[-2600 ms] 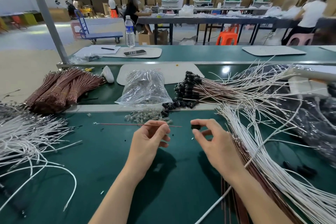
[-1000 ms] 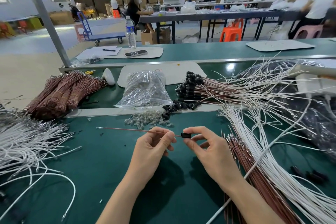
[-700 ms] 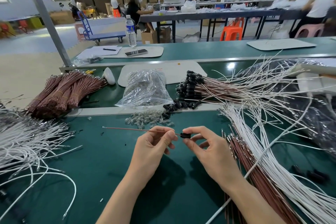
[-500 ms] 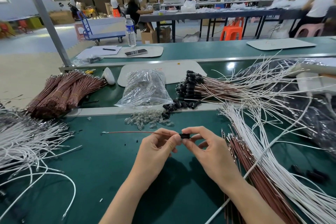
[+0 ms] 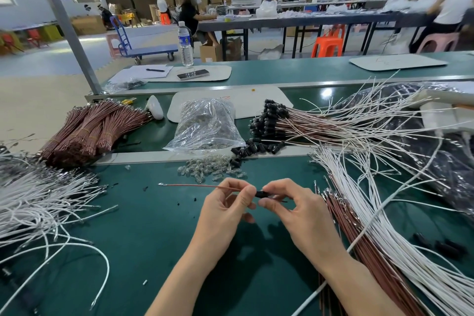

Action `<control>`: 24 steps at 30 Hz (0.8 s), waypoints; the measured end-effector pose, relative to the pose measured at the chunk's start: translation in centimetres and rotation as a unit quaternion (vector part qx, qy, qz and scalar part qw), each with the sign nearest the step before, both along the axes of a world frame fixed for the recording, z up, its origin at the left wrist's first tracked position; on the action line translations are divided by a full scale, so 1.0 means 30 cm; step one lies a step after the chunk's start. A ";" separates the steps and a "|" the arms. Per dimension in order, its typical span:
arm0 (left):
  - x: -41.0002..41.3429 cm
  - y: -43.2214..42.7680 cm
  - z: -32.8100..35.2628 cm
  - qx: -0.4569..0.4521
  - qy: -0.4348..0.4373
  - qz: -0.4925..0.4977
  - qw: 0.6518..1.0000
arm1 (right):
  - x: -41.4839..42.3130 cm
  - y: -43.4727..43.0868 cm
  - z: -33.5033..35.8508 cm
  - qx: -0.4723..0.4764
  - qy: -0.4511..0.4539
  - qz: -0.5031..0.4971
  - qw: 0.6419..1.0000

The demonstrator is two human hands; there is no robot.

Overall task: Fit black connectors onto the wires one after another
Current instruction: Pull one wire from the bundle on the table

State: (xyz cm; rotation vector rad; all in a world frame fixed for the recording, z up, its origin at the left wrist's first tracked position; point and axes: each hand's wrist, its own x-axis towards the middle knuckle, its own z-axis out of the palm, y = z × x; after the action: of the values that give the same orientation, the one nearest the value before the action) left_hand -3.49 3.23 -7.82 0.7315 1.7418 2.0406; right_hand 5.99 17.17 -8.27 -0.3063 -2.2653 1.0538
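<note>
A loose heap of white wires (image 5: 38,202) is spread over the left end of the green counter (image 5: 143,233). Behind it, on the raised strip, tied bundles of brown wires (image 5: 95,131) are laid side by side. Towards the middle, a clear plastic bag (image 5: 205,126) is set on that strip, and a small pile of clear glass parts (image 5: 205,170) is scattered just in front of it.

A single brown wire (image 5: 189,185) is held level above the counter, its free end pointing left. Its right end is pinched between the thumb and forefinger of the left hand (image 5: 225,209). One black connector (image 5: 260,194) is located at that end of the wire, directly between the two hands, and is grasped by the thumb and fingertips of the right hand (image 5: 300,210).

Behind the hands, loose black connectors (image 5: 256,148) are heaped beside a sheaf of wires with connectors fitted (image 5: 269,118). On the right, brown and white wires (image 5: 384,238) are fanned across the counter.
</note>
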 end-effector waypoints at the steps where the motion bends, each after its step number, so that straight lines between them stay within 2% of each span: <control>1: 0.001 0.001 -0.001 -0.004 0.007 -0.004 1.000 | 0.002 -0.004 0.004 0.022 0.003 0.001 1.000; 5: 0.009 0.002 -0.004 -0.027 0.029 -0.018 0.999 | 0.003 -0.015 0.011 0.070 -0.004 0.020 0.997; 9: -0.009 0.000 -0.009 0.007 -0.025 -0.004 1.000 | -0.003 -0.008 0.010 0.034 0.011 0.014 0.999; 15: -0.034 0.003 -0.010 0.062 -0.069 0.054 0.994 | -0.005 0.027 0.003 0.094 0.003 -0.055 0.994; 20: -0.073 -0.020 -0.002 0.144 -0.162 0.109 0.970 | 0.003 0.094 0.006 0.042 0.033 -0.132 0.990; 24: -0.077 -0.031 0.002 0.176 -0.191 0.112 0.959 | 0.007 0.124 0.012 -0.004 0.050 -0.162 0.986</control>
State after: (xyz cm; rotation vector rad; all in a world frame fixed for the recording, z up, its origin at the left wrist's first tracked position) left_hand -5.81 2.28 -7.75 0.2079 1.3075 2.4834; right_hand 6.21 20.87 -7.92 -0.5900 -2.0362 0.8860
